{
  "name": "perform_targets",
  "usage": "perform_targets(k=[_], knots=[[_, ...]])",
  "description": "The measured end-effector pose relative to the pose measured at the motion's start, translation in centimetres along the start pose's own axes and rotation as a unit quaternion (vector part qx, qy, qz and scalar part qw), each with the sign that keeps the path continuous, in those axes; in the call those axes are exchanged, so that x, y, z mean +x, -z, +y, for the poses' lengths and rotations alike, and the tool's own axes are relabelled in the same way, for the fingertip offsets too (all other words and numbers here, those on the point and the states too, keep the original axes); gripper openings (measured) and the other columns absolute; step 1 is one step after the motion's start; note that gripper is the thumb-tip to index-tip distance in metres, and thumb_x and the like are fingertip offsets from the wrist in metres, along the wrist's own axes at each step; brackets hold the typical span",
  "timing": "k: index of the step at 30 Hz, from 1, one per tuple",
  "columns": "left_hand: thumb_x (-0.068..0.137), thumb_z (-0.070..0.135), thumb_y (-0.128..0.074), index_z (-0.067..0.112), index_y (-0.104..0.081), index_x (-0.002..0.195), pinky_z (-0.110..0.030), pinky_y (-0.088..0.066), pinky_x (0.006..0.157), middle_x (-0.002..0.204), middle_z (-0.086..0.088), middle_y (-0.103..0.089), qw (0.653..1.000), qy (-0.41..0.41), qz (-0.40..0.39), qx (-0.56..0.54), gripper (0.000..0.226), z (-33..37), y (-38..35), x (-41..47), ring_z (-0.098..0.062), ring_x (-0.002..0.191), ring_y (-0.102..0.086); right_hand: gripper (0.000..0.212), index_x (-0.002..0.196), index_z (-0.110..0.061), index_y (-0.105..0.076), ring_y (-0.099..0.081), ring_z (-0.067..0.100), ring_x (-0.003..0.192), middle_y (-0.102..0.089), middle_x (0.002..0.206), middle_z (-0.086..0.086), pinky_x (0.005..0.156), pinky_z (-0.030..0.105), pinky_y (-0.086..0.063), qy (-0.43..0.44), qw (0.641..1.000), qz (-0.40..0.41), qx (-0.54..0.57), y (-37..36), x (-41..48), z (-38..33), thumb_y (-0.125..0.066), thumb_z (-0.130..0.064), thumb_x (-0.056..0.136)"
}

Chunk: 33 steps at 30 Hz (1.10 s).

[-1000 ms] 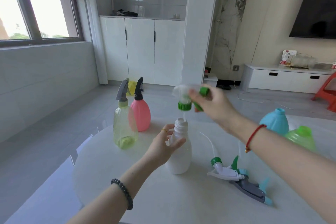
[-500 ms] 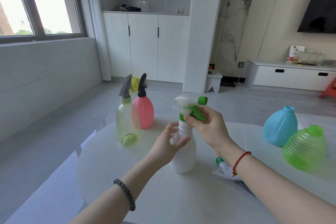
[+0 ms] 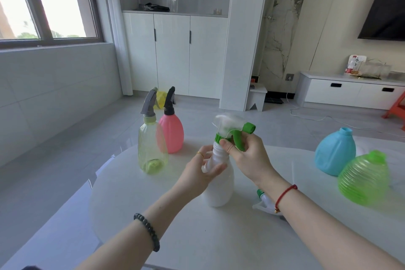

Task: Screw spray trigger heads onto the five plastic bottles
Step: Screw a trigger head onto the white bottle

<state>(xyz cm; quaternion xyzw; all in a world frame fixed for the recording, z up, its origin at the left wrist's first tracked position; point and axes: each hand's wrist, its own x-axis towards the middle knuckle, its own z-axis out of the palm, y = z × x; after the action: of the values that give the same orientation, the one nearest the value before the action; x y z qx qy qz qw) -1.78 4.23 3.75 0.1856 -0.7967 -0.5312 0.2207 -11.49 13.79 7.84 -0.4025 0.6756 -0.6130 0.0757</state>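
Observation:
A white bottle (image 3: 219, 188) stands upright mid-table. My left hand (image 3: 200, 172) grips its neck. My right hand (image 3: 247, 155) holds a white and green trigger head (image 3: 232, 129) that sits on the bottle's mouth, fingers at its green collar. At the back left stand a yellow-green bottle (image 3: 151, 151) with a grey trigger head and a pink bottle (image 3: 172, 132) with a black one. On the right are a blue bottle (image 3: 335, 153) and a ribbed green bottle (image 3: 363, 178), both without heads. A loose trigger head (image 3: 264, 200) lies partly hidden behind my right forearm.
The white round table (image 3: 131, 193) has its curved edge at the left and front, with grey floor beyond. White cabinets, a pillar and a small stool stand farther back. An orange chair is at the far right.
My right hand lowered the white and green trigger head from above the white bottle onto its mouth. My left hand kept its hold on the neck. The camera view shifted slightly.

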Motion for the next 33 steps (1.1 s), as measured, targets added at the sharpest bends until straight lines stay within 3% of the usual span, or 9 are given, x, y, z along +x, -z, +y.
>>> perform_targets(k=[4,10,14,17,20,23,26,33], knots=[[0.08,0.035,-0.063,0.027,-0.044,0.121,-0.044,-0.04,0.102,0.124,0.0,-0.056,1.0,0.002,0.001,-0.004,0.047,0.0,0.0,0.0,-0.015,0.12,-0.047,0.014,0.082,-0.008,-0.065,-0.064,0.013,0.081,-0.069,0.083,0.005,0.063,0.005,-0.045,0.006,0.999,0.019,-0.036,-0.5,-0.1,-0.3,-0.071,-0.019,0.075],[0.08,0.034,-0.063,0.027,-0.042,0.123,-0.04,-0.039,0.103,0.125,-0.001,-0.055,1.0,0.005,0.006,0.005,0.049,-0.1,-0.1,0.1,-0.016,0.12,-0.046,0.029,0.068,-0.002,-0.06,-0.051,0.008,0.054,-0.055,0.058,-0.003,0.046,0.007,-0.036,-0.005,0.994,0.07,-0.084,-0.8,0.1,-0.7,-0.078,-0.025,0.067],[0.08,0.035,-0.062,0.026,-0.04,0.126,-0.037,-0.039,0.102,0.127,-0.002,-0.052,1.0,0.006,0.005,0.013,0.051,0.0,0.0,0.1,-0.016,0.121,-0.045,0.022,0.074,-0.007,-0.064,-0.059,0.012,0.062,-0.065,0.066,0.001,0.051,0.01,-0.04,0.004,0.994,0.055,-0.096,-1.0,-0.1,-0.9,-0.078,-0.023,0.067],[0.08,0.035,-0.063,0.026,-0.041,0.125,-0.041,-0.039,0.103,0.127,-0.002,-0.053,1.0,0.008,0.005,0.011,0.051,0.1,0.0,0.0,-0.017,0.122,-0.045,0.02,0.063,-0.014,-0.06,-0.052,0.004,0.051,-0.056,0.053,-0.007,0.045,0.006,-0.037,-0.002,0.993,0.047,-0.104,-0.6,0.1,-1.3,-0.079,-0.022,0.065],[0.08,0.033,-0.063,0.026,-0.041,0.125,-0.04,-0.04,0.102,0.126,-0.002,-0.054,1.0,0.009,0.006,0.01,0.051,0.2,-0.1,0.0,-0.017,0.12,-0.046,0.023,0.064,-0.013,-0.063,-0.054,0.003,0.055,-0.061,0.059,-0.005,0.047,0.005,-0.038,-0.022,0.993,0.054,-0.102,-0.5,0.4,-1.4,-0.08,-0.028,0.063],[0.08,0.033,-0.063,0.026,-0.041,0.125,-0.038,-0.04,0.102,0.125,-0.001,-0.055,1.0,0.009,0.006,0.011,0.051,0.3,0.0,0.0,-0.015,0.12,-0.046,0.023,0.069,-0.011,-0.068,-0.059,0.009,0.061,-0.066,0.065,0.0,0.052,0.008,-0.04,-0.034,0.995,0.059,-0.072,-0.6,0.4,-1.4,-0.079,-0.03,0.064],[0.08,0.032,-0.063,0.027,-0.043,0.122,-0.037,-0.04,0.101,0.123,-0.001,-0.056,1.0,0.002,0.004,0.01,0.047,0.1,-0.1,0.1,-0.015,0.118,-0.047,0.017,0.07,-0.011,-0.069,-0.066,0.018,0.071,-0.072,0.074,0.007,0.062,0.018,-0.048,-0.032,0.997,0.037,-0.06,-0.4,0.1,-1.0,-0.077,-0.026,0.068],[0.081,0.032,-0.063,0.031,-0.04,0.123,-0.032,-0.038,0.1,0.125,0.003,-0.053,1.0,-0.005,-0.009,0.01,0.048,0.1,0.0,0.0,-0.012,0.12,-0.045,0.024,0.072,-0.011,-0.069,-0.061,0.009,0.061,-0.067,0.064,-0.003,0.047,0.007,-0.04,-0.05,0.994,0.052,-0.087,-0.8,0.1,-1.2,-0.079,-0.032,0.063]])
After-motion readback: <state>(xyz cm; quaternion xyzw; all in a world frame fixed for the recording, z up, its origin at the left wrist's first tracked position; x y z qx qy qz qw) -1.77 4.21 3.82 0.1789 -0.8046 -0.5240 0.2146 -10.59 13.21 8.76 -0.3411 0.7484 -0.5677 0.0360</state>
